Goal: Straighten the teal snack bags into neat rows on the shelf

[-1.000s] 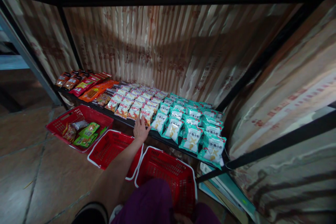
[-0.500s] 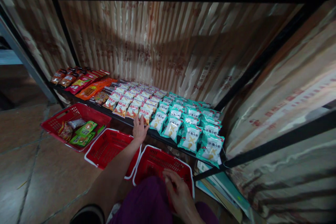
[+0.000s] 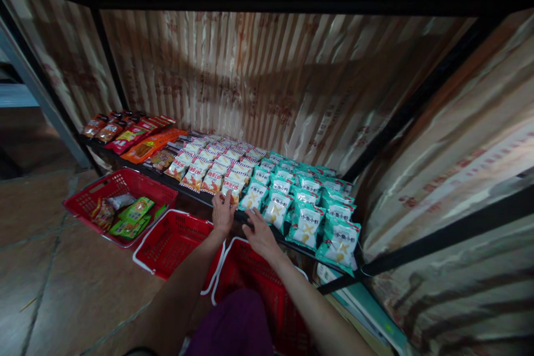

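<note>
Rows of small snack bags fill a low black shelf (image 3: 204,198). My left hand (image 3: 223,212) is at the shelf's front edge, its fingertips against the bottom of a white and orange bag (image 3: 235,181). Beside it, my right hand (image 3: 259,233) has its fingers apart near the lower edge of a white and teal bag (image 3: 253,194). Neither hand has a bag in its grasp; the left hand's fingers are spread too.
Red and orange packets (image 3: 148,144) lie at the shelf's left end. Below stand a red basket with green packets (image 3: 89,194), a middle red basket (image 3: 164,247) and a right one (image 3: 237,267). Flat boards (image 3: 367,311) lie at lower right.
My right hand has moved up from above the right basket to the shelf edge, next to my left hand. The left hand stays at the same bag, slightly lower on it.
</note>
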Available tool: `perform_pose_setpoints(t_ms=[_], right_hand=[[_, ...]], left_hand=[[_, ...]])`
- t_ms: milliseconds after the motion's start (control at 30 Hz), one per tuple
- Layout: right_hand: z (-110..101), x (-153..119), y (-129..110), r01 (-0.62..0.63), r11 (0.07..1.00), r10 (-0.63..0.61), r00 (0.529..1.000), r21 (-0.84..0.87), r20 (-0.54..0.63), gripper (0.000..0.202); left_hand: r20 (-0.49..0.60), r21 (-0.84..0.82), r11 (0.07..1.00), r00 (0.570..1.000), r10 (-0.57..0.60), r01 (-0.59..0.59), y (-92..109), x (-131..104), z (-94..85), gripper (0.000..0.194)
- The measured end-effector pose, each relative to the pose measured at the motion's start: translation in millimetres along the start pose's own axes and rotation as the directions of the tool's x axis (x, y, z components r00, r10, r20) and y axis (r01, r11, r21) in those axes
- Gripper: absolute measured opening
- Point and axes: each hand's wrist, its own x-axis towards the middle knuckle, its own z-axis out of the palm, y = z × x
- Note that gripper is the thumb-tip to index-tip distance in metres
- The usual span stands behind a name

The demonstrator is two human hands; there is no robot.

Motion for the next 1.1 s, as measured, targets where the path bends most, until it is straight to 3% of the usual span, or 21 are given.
perform_pose_setpoints(t_ms=[300, 667, 867, 1100], right_hand=[[19.9, 22.3, 5.6, 0.014, 0.991, -0.017, 1.000, -0.130, -0.017, 0.046], [17.0, 17.0, 17.7, 0.112, 0.985, -0.119, 0.992, -0.128, -0.048, 0.041], [1.3, -7.1, 14.9, 0.125, 0.985, -0.134, 0.988, -0.118, -0.074, 0.032], [-15.7, -62.2, 20.5, 0.066, 0.993, -0.081, 0.983, -0.094, -0.162, 0.034]], left_hand=[[-0.009, -0.006, 1.000, 1.000, 0.003, -0.003, -4.1, -0.1, 3.1, 0.048], [-0.031, 0.006, 1.000, 0.999, 0.017, -0.017, -1.2, -0.7, 6.8, 0.051], [-0.059, 0.005, 0.999, 0.997, 0.040, -0.040, -0.9, -2.8, 5.6, 0.049], [-0.088, -0.035, 0.997, 0.994, 0.071, -0.075, -7.6, -10.2, 7.9, 0.049]])
